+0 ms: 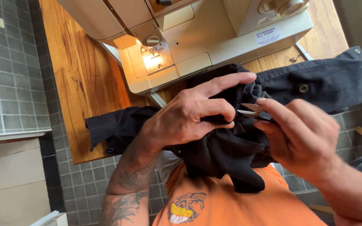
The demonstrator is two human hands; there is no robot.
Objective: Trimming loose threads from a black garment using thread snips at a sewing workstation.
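Wooden table (84, 79) under sewing machine (197, 37); left hand (189, 117) pinched black cloth (231, 150), right hand (302, 134) at 3 o'clock gripped snips (250, 109).

Cream sewing machine (197, 37) on wooden table (80, 83) — grey tiled floor (5, 75) beside.

left hand (189, 115): palm down, index finger stretched straight, other fingers and thumb curled shut in a pinch
left forearm: tattooed, bare, rising from lower centre
right hand (302, 136): fingers bent, tips pinched together, close beside left fingertips
right forearm: bare, entering from lower right
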